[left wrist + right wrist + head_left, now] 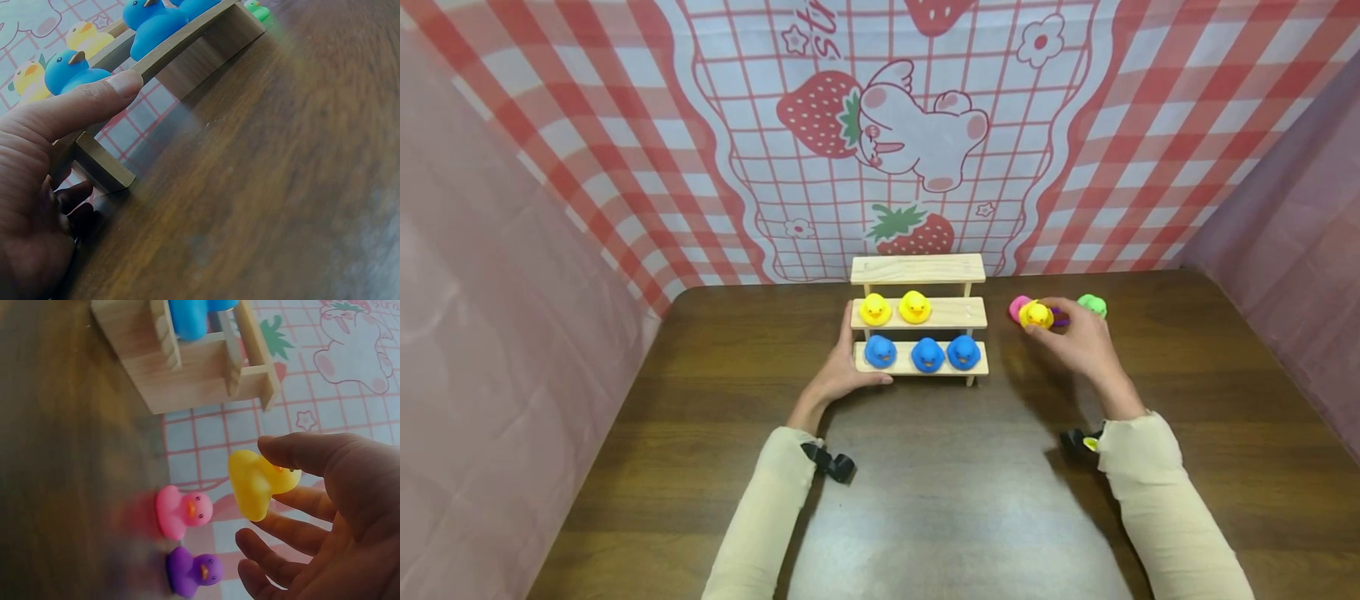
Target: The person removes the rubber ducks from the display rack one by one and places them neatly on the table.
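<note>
A three-step wooden rack stands near the back of the table. Three blue rubber ducks sit on its bottom step and two yellow rubber ducks on the middle step; its top step is bare. My left hand grips the rack's left end, with the thumb along the front edge of the bottom step. To the right of the rack, my right hand pinches another yellow rubber duck between thumb and fingers. In the right wrist view this duck is held above the table.
A pink rubber duck and a purple rubber duck stand close by the right hand, with a green rubber duck just beyond it. Behind the table hangs a strawberry-print cloth. Pinkish curtains flank both sides.
</note>
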Available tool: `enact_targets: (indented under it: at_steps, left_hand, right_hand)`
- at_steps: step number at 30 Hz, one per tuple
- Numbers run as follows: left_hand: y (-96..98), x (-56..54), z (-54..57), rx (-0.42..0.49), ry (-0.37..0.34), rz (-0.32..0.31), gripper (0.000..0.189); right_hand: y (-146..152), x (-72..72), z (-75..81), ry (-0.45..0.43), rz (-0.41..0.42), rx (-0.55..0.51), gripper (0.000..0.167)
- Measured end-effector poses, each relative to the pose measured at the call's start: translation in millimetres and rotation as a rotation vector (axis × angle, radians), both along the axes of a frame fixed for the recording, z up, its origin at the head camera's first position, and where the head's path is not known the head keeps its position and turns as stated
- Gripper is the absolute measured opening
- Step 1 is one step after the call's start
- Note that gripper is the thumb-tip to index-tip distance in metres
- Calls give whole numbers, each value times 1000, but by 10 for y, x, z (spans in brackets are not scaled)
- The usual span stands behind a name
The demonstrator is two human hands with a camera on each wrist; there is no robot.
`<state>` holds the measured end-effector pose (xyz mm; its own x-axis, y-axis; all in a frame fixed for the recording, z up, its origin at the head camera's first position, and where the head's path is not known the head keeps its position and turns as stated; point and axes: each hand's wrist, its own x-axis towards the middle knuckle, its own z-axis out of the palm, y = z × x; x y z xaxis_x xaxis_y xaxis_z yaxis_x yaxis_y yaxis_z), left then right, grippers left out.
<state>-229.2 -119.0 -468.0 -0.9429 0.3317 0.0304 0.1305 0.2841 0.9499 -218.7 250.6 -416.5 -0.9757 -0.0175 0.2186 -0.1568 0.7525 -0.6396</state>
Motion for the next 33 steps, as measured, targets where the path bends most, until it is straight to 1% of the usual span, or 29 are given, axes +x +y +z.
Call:
enact_targets:
  at_steps: [3,7,15,22,28,33]
  left_hand:
    - [6,61,116,2,-10,-9,131]
    - [6,84,147,3,-9,-15,133]
    - [10,86,158,-32,-8,-13,131]
    - [11,67,132,-9,-2,-11,130]
    - [4,74,142,-13,1,-11,130]
    - [-18,-49,-110,-21,44,9,136]
  right_hand:
    - [22,6,-45,-6,2,14,48]
    - [46,-1,-103,-13,1,31,49]
    - [72,-29,-181,-67,15,48,53]
    - [112,-53,-276,-98,34,45,52]
    - [128,-68,-332,-107,55,46,51]
    - [135,-78,-361,-115,61,55,50]
